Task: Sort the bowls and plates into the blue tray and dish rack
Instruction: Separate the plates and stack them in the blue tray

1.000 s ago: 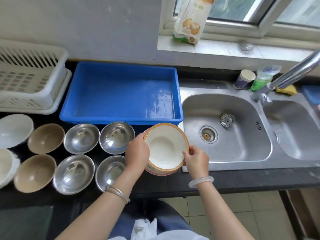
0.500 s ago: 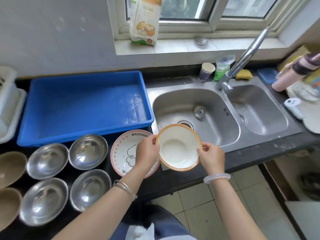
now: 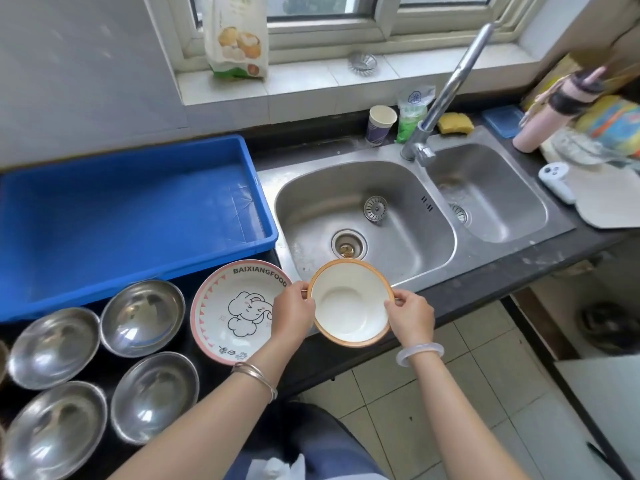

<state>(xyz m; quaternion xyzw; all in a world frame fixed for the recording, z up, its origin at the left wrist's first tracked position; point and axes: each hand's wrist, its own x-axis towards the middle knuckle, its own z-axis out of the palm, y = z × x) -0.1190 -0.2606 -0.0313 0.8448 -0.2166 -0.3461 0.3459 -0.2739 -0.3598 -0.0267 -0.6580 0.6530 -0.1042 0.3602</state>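
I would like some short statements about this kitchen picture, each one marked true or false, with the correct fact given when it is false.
1. Both hands hold the orange-rimmed bowl, the left hand and the right hand on opposite sides of its rim. True.
2. The blue tray already holds two steel bowls. False: nothing lies in the tray; the steel bowls stand on the counter in front of it.
3. The cartoon plate lies on the counter to the left of the held bowl. True.
4. Water is running from the faucet. False: no stream of water shows.
5. The held bowl is full of food. False: its white inside is bare.
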